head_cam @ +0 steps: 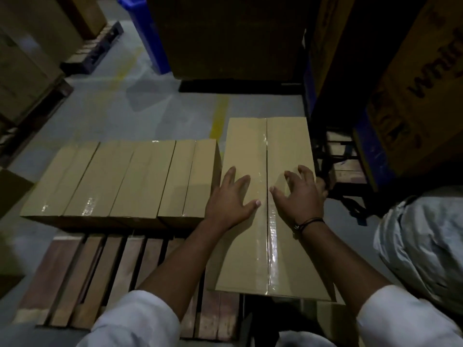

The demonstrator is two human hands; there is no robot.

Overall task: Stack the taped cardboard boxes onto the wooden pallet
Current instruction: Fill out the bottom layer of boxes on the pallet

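STEP: seating long tan taped cardboard box on brown wooden pallet, right end | left hand, right hand spread atop | NEXT: likely nudge flush

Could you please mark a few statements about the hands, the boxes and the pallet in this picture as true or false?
1. Both the left hand and the right hand lie on top of the long tan cardboard box sealed with clear tape. True.
2. The row of tan cardboard boxes sits to the right of that long box. False: it sits to its left.
3. A dark cord bracelet circles the right wrist. True.
4. Boxes cover the whole brown wooden pallet. False: its near slats are bare.
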